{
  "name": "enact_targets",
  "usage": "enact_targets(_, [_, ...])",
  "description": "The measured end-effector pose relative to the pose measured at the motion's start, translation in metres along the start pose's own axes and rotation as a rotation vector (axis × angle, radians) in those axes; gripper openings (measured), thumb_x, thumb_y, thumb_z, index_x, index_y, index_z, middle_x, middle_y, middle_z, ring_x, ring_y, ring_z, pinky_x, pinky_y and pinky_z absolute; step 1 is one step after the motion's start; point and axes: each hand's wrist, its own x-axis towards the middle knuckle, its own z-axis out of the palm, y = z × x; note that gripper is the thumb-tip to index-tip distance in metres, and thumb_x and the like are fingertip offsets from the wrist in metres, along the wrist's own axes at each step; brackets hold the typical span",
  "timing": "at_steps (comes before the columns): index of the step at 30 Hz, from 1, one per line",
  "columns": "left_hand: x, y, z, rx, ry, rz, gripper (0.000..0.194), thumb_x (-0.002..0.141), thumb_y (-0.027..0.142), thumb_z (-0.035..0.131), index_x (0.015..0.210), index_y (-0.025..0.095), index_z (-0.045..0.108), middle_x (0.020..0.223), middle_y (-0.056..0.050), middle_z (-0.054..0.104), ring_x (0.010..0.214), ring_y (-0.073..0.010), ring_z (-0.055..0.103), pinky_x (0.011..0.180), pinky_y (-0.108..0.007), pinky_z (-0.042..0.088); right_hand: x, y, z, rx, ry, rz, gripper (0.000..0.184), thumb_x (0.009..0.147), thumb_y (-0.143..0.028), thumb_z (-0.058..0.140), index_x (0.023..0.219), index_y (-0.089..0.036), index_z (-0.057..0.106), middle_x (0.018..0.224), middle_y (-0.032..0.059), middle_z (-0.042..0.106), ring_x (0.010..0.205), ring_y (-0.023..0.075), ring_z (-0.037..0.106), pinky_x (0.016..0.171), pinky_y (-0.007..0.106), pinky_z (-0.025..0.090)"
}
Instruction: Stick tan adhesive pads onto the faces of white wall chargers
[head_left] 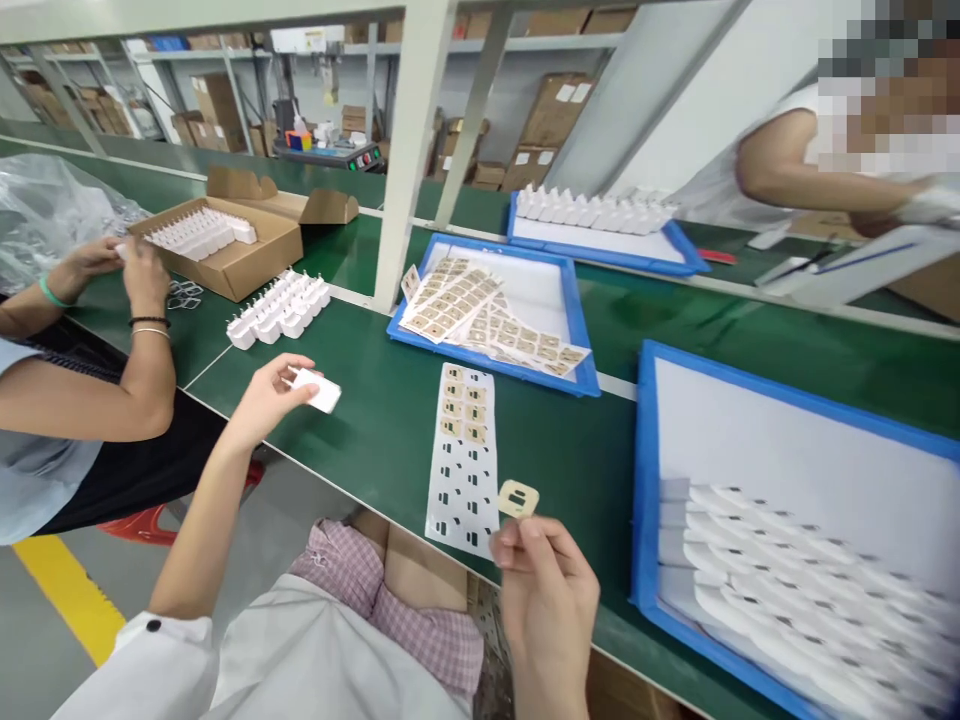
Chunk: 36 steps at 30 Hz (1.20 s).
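My left hand is closed around a small white plug adapter, held above the green table with its broad face up. Between the thumb and fingers of my right hand is a beige sticker, roughly square with cut-out openings. It sits just right of a white sticker sheet lying on the table. Beige stickers fill the sheet's upper part; lower down only backing with dark cut-outs shows. Left of the sheet, beyond my left hand, stand rows of white adapters with their pins up.
A blue-rimmed tray holds more sticker sheets. Another blue tray at right contains many white pieces; a third stands behind. At left, a co-worker's hands work beside an open cardboard box. A white post rises mid-table.
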Motion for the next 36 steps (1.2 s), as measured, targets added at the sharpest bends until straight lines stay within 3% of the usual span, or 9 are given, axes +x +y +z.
enact_targets(5, [-0.088, 0.039, 0.107, -0.856, -0.262, 0.099, 0.058, 0.065, 0.053, 0.089, 0.109, 0.023, 0.067, 0.097, -0.004, 0.065, 0.081, -0.0164, 0.065, 0.065, -0.022, 0.052, -0.037, -0.022, 0.043, 0.319, -0.151, 0.039, 0.038, 0.081, -0.041, 0.081, 0.064, -0.020, 0.055, 0.051, -0.0064, 0.050, 0.042, 0.0071, 0.043, 0.043, 0.019, 0.038])
enact_targets(8, [-0.123, 0.056, 0.138, -0.991, -0.452, 0.160, 0.051, 0.073, 0.045, 0.088, 0.116, 0.025, 0.071, 0.107, -0.006, 0.064, 0.095, -0.0191, 0.066, 0.078, -0.026, 0.054, -0.046, -0.029, 0.041, 0.376, -0.124, -0.042, 0.032, 0.086, -0.036, 0.076, 0.067, -0.021, 0.056, 0.051, -0.0073, 0.049, 0.042, 0.0067, 0.042, 0.043, 0.017, 0.039])
enact_targets(13, [-0.129, 0.062, 0.137, -0.949, -0.700, 0.279, 0.043, 0.085, 0.024, 0.079, 0.125, 0.030, 0.063, 0.120, -0.007, 0.066, 0.112, -0.0216, 0.064, 0.096, -0.033, 0.050, -0.055, -0.035, 0.021, 0.327, -0.108, -0.147, 0.024, 0.091, -0.031, 0.071, 0.072, -0.021, 0.061, 0.054, -0.0067, 0.051, 0.045, 0.0069, 0.041, 0.048, 0.018, 0.042])
enact_targets(16, [-0.127, 0.061, 0.132, -0.945, -0.712, 0.354, 0.044, 0.089, 0.023, 0.074, 0.128, 0.031, 0.057, 0.118, -0.005, 0.064, 0.108, -0.0196, 0.063, 0.094, -0.031, 0.049, -0.059, -0.032, 0.019, 0.309, -0.111, -0.158, 0.026, 0.091, -0.031, 0.070, 0.070, -0.020, 0.059, 0.055, -0.0061, 0.050, 0.047, 0.0073, 0.041, 0.050, 0.018, 0.042])
enact_targets(21, [-0.129, 0.067, 0.133, -0.894, -0.750, 0.264, 0.058, 0.084, 0.060, 0.074, 0.131, 0.029, 0.058, 0.109, -0.005, 0.057, 0.091, -0.0182, 0.058, 0.076, -0.028, 0.047, -0.064, -0.026, 0.018, 0.304, -0.088, -0.113, 0.029, 0.093, -0.032, 0.066, 0.070, -0.021, 0.053, 0.054, -0.0073, 0.047, 0.046, 0.0078, 0.035, 0.049, 0.019, 0.039])
enact_targets(26, [-0.138, 0.074, 0.148, -0.946, -0.520, 0.133, 0.034, 0.100, 0.053, 0.053, 0.098, 0.023, 0.070, 0.090, -0.003, 0.062, 0.081, -0.0177, 0.057, 0.074, -0.030, 0.045, -0.066, -0.011, 0.027, 0.249, -0.019, -0.271, 0.030, 0.096, -0.029, 0.061, 0.070, -0.022, 0.048, 0.052, -0.0084, 0.044, 0.045, 0.0083, 0.031, 0.048, 0.020, 0.034])
enact_targets(29, [-0.148, 0.074, 0.157, -0.898, -0.428, 0.113, 0.038, 0.105, 0.050, 0.041, 0.108, 0.024, 0.070, 0.101, -0.005, 0.063, 0.089, -0.0195, 0.059, 0.080, -0.032, 0.047, -0.060, 0.000, 0.036, 0.163, 0.150, -0.495, 0.032, 0.094, -0.030, 0.063, 0.070, -0.022, 0.044, 0.051, -0.0096, 0.040, 0.045, 0.0086, 0.031, 0.051, 0.021, 0.035])
enact_targets(32, [-0.157, 0.070, 0.162, -0.766, -0.482, 0.255, 0.045, 0.105, 0.054, 0.040, 0.134, 0.027, 0.060, 0.119, -0.009, 0.059, 0.107, -0.0237, 0.058, 0.095, -0.037, 0.049, -0.046, 0.001, 0.040, 0.109, 0.338, -0.659, 0.035, 0.094, -0.030, 0.063, 0.069, -0.023, 0.040, 0.051, -0.0108, 0.031, 0.044, 0.0087, 0.027, 0.051, 0.022, 0.035])
enact_targets(36, [-0.156, 0.065, 0.167, -0.805, -0.572, 0.357, 0.052, 0.093, 0.058, 0.064, 0.135, 0.028, 0.057, 0.110, -0.007, 0.051, 0.103, -0.0226, 0.055, 0.093, -0.037, 0.050, -0.030, -0.011, 0.035, 0.120, 0.329, -0.737, 0.032, 0.094, -0.027, 0.059, 0.069, -0.023, 0.040, 0.052, -0.0112, 0.023, 0.040, 0.0080, 0.018, 0.043, 0.022, 0.026])
